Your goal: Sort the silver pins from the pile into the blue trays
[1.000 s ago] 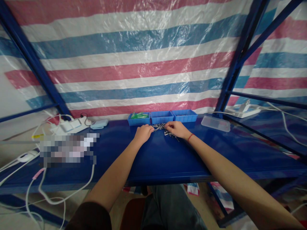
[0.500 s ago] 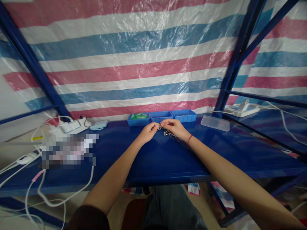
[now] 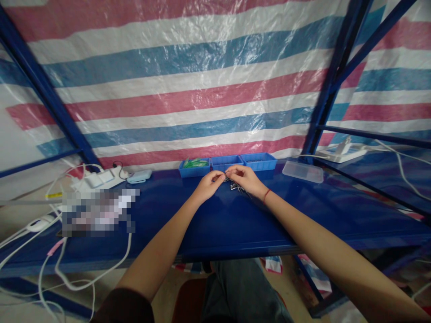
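Observation:
My left hand (image 3: 209,185) and my right hand (image 3: 245,178) meet fingertip to fingertip over the blue table, just in front of the bins. Both are closed in a pinch; what sits between the fingers is too small and too covered to name. Beneath and beside my right palm lies a small heap of thin shiny metal pieces (image 3: 237,186), partly hidden by that hand. Behind the hands stand three blue bins in a row: the left bin (image 3: 194,172) holds green pieces, the middle bin (image 3: 226,160) shows little inside, and the right bin (image 3: 259,166) has small items at its bottom.
A clear plastic lid (image 3: 302,172) lies right of the bins on the blue table (image 3: 232,229). To the left are a light blue case (image 3: 139,176), a white power strip (image 3: 97,179), a blurred-out device and loose white cables (image 3: 94,278). Blue posts frame both sides.
Both hands stay almost in the same place with their fingertips together; only slight finger movement shows. The camera view has shifted a little.

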Tool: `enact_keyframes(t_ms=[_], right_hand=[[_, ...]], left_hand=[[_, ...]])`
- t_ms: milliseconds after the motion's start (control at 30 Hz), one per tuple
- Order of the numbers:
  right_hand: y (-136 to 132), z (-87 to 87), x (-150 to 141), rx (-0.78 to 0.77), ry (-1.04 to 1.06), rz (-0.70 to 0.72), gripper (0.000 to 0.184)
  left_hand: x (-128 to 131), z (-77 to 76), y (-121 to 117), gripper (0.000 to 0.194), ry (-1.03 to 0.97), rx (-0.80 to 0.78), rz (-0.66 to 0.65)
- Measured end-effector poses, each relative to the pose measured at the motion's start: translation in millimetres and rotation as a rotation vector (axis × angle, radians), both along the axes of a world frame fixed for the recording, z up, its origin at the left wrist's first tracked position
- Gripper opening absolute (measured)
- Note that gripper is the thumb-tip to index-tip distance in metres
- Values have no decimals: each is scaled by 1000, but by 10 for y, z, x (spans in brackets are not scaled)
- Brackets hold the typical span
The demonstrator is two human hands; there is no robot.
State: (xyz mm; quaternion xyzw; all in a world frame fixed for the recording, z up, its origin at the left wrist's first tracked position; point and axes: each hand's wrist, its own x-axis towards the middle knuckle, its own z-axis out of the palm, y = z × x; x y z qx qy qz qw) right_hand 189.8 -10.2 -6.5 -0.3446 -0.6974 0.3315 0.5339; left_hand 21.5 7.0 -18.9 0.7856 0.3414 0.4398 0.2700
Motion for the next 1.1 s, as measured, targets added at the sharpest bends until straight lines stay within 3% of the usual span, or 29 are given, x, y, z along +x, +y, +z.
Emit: enact_keyframes(t_ms=[200, 500, 567, 633, 733, 800, 933, 1100], right_hand=[[68, -49, 43, 89, -66, -7, 24], [79, -89, 66, 209, -339, -146, 26], [141, -73, 106, 183, -328, -239, 27], [243, -47, 200, 138, -271, -427, 28], [413, -17, 420, 32, -181, -739, 30], [489, -22, 573, -64, -215, -863, 31], [519, -78, 767, -181, -283, -914, 39], [475, -113, 701, -167, -302, -841, 41]], left_hand=[[11, 18, -15, 18, -18, 83, 105], [17, 54, -72, 17, 12, 204, 201], [12, 17, -34, 26, 9, 196, 229], [-10, -23, 7, 30, 58, 207, 271], [-66, -65, 38, 26, 245, 221, 358], [-100, -79, 28, 28, 399, 167, 394], [-109, -84, -29, 31, 638, 84, 407], [-72, -85, -52, 22, 665, 92, 425]])
